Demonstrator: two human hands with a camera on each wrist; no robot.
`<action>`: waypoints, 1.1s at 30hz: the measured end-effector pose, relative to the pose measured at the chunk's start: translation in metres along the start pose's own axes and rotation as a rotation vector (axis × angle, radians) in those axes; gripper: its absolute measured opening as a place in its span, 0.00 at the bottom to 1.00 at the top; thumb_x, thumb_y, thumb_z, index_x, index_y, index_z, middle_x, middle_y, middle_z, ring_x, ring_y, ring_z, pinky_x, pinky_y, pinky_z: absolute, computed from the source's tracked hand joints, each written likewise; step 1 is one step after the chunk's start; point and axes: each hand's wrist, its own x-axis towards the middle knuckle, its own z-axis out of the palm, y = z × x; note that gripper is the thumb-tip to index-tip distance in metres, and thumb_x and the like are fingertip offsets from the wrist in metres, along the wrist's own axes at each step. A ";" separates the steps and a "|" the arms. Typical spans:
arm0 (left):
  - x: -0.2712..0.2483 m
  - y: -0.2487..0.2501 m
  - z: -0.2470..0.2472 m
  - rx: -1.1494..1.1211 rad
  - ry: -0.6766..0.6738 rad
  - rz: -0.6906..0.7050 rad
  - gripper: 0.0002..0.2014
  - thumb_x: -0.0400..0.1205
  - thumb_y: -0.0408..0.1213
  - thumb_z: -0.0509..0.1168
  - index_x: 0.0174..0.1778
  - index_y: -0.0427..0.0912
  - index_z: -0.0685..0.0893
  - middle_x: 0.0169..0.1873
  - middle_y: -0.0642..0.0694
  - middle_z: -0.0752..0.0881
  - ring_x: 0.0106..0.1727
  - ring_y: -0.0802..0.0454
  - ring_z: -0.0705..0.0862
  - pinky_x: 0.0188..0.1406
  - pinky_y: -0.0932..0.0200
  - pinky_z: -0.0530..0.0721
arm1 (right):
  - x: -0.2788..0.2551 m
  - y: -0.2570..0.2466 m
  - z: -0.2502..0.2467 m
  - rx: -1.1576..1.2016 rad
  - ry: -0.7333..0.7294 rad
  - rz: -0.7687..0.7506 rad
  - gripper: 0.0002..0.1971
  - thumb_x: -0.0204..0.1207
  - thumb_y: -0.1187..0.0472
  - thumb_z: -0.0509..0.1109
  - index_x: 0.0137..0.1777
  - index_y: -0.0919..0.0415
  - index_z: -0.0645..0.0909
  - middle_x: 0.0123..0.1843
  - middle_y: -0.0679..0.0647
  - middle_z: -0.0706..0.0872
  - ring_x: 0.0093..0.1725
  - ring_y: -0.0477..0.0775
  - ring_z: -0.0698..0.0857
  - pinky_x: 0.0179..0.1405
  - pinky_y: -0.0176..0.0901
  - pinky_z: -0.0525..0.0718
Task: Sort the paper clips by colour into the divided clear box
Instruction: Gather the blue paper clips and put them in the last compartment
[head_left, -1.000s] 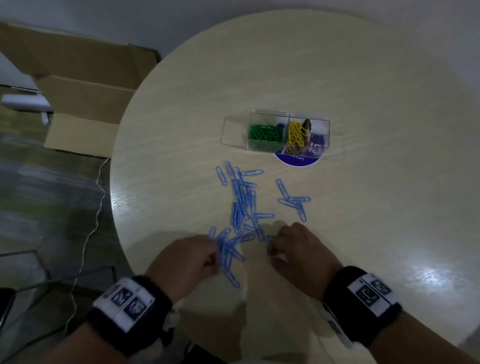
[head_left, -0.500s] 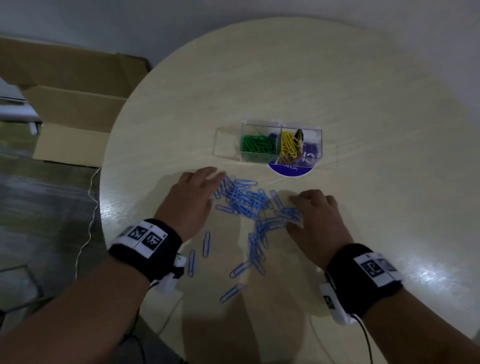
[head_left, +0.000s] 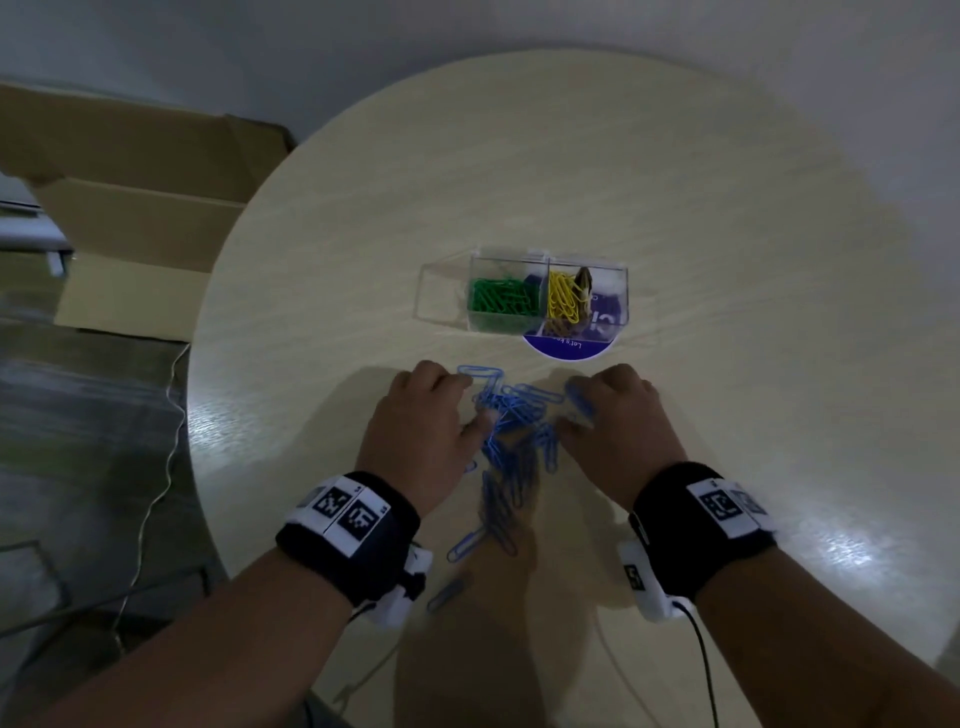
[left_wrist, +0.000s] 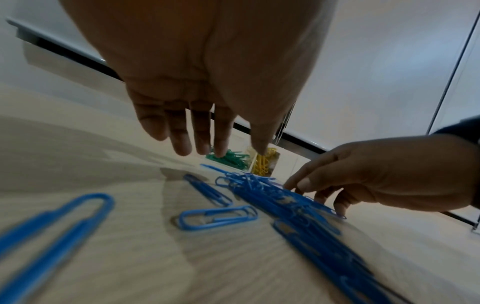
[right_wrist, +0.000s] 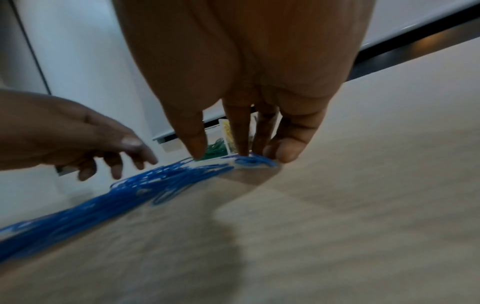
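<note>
— Where are the blue paper clips (head_left: 514, 415)?
— Heaped on the round table (head_left: 675, 208), between the two hands, just on the near side of the divided clear box (head_left: 550, 299). Trailing back toward the table's near edge in a loose line, with a few strays (head_left: 466, 545) lying apart at the tail.

— And the left hand (head_left: 421, 431)?
— Palm down at the left edge of the heap. Fingers (left_wrist: 182, 133) straight and close together in the left wrist view, tips hanging just above the wood, nothing pinched or wrapped. Thumb lying toward the clips.

— Right hand (head_left: 618, 421)?
— Opposite, at the right edge of the heap. Fingers (right_wrist: 239, 131) pointing down and slightly bent, tips down on the table at a small bunch of blue clips. Thumb tip just beside the same bunch. Pressing rather than closing round anything, though motion blur hides the contact itself.

— What about the box?
— Standing farther out, partly over a purple round label (head_left: 566, 345). Green clips (head_left: 501, 304) in the middle compartment, yellow clips (head_left: 563, 299) in the right one, the left one showing only bare table through its clear walls. Something dark beside the yellow ones; cannot tell what.

— Anything else around?
— An open cardboard box (head_left: 130, 208) on the floor to the left, past the table's edge.
</note>
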 end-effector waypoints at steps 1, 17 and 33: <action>0.001 0.004 0.001 0.033 -0.028 -0.013 0.30 0.79 0.64 0.59 0.66 0.43 0.80 0.56 0.44 0.78 0.54 0.41 0.78 0.52 0.44 0.82 | -0.001 -0.004 0.002 -0.025 -0.010 -0.024 0.25 0.63 0.45 0.67 0.58 0.57 0.84 0.52 0.62 0.80 0.48 0.69 0.79 0.55 0.54 0.77; 0.013 0.018 0.005 0.038 -0.158 0.031 0.25 0.77 0.56 0.69 0.66 0.45 0.81 0.57 0.45 0.79 0.57 0.42 0.80 0.54 0.45 0.82 | -0.022 0.003 -0.003 -0.008 -0.097 0.056 0.28 0.65 0.55 0.78 0.66 0.59 0.79 0.58 0.61 0.76 0.55 0.67 0.77 0.57 0.51 0.77; 0.007 0.033 0.005 0.108 -0.213 0.049 0.06 0.81 0.42 0.65 0.48 0.44 0.81 0.47 0.44 0.80 0.49 0.38 0.82 0.43 0.47 0.77 | -0.026 0.001 0.007 -0.045 -0.095 -0.078 0.07 0.74 0.60 0.65 0.49 0.59 0.81 0.45 0.60 0.81 0.45 0.66 0.81 0.44 0.52 0.79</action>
